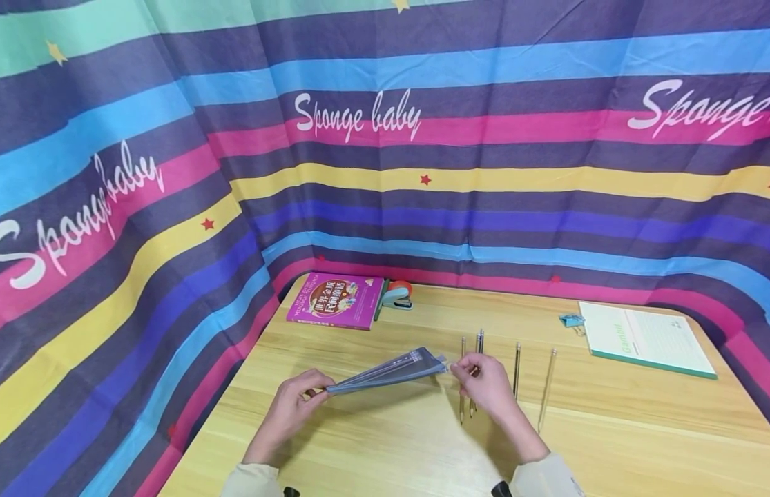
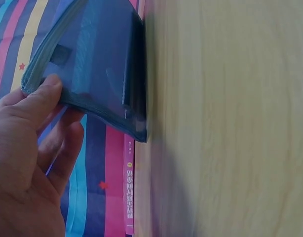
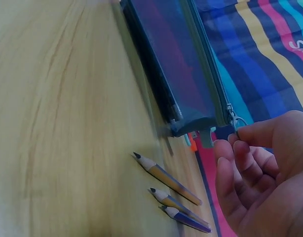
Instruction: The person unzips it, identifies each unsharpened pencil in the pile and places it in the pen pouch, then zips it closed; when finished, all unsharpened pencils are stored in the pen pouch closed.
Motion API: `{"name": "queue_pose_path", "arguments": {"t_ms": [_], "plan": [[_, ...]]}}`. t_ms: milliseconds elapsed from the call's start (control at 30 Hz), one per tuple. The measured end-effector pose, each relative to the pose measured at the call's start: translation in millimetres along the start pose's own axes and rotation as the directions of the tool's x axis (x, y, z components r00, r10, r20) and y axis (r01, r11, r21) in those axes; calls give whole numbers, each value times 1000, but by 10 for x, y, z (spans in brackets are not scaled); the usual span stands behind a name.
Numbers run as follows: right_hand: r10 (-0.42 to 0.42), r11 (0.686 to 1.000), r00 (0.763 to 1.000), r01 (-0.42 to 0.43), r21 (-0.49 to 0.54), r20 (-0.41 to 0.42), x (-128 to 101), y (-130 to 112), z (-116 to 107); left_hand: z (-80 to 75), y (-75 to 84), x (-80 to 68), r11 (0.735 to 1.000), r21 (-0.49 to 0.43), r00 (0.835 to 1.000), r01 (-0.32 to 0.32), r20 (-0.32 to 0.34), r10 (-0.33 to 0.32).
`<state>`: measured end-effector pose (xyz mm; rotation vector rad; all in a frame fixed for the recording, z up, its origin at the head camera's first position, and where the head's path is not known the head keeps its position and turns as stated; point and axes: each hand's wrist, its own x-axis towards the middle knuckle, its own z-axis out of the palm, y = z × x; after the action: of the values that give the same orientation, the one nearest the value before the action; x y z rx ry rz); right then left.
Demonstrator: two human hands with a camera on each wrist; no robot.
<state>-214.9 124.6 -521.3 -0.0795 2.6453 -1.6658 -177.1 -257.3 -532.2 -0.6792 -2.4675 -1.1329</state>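
A see-through blue-grey zippered pencil case (image 1: 391, 371) is held above the table between my two hands, with long dark items visible inside. My left hand (image 1: 297, 400) pinches its left end, thumb on top, at a corner of the zipper edge in the left wrist view (image 2: 38, 133). At the other end, my right hand (image 1: 487, 386) pinches the metal zipper pull (image 3: 235, 120) between thumb and index finger. The slider sits at that end of the zipper. Several pencils lie on the table by the right hand, among them a wooden pencil (image 3: 169, 180) with its point showing.
On the wooden table (image 1: 385, 455), a purple book (image 1: 338, 301) lies back left beside a light blue and orange item (image 1: 397, 297). Back right are a blue binder clip (image 1: 572, 320) and a notebook (image 1: 652, 338). A striped curtain (image 1: 385, 207) surrounds the table's back and sides.
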Motion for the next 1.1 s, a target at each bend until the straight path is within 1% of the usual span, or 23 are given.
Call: {"name": "queue_pose_path", "arguments": {"t_ms": [100, 200, 333, 467, 600, 800, 867, 933, 1033, 1100], "plan": [[1, 1000, 1000, -1, -9, -9, -20, -5, -2, -1, 19, 4, 1000, -10, 1000, 17, 7, -17], [6, 1000, 1000, -6, 11, -17, -32, -12, 9, -6, 38, 11, 999, -32, 999, 44, 12, -44], [9, 994, 1000, -8, 107, -9, -22, -17, 36, -8, 40, 19, 995, -75, 997, 72, 11, -72], [4, 977, 1000, -5, 212, 6, -7, -14, 58, -2, 19, 22, 991, -111, 997, 75, 10, -75], [11, 953, 999, -21, 302, 36, -3, -16, 64, -1, -3, 23, 988, -132, 997, 77, 13, -76], [-5, 920, 996, -32, 390, 92, 5, -16, 55, -1, -42, 35, 983, -154, 995, 100, 18, -98], [-18, 914, 994, -28, 405, 109, 7, -11, 51, 0, -50, 44, 981, -157, 994, 111, 21, -109], [-34, 920, 993, -15, 391, 116, 8, 1, 50, -2, -54, 53, 979, -160, 992, 123, 26, -120], [-32, 942, 994, -5, 337, 103, 5, 16, 55, -10, -57, 66, 975, -163, 989, 148, 42, -143], [-26, 950, 995, -4, 312, 92, 4, 28, 63, -17, -62, 70, 972, -167, 986, 165, 53, -159]]}}
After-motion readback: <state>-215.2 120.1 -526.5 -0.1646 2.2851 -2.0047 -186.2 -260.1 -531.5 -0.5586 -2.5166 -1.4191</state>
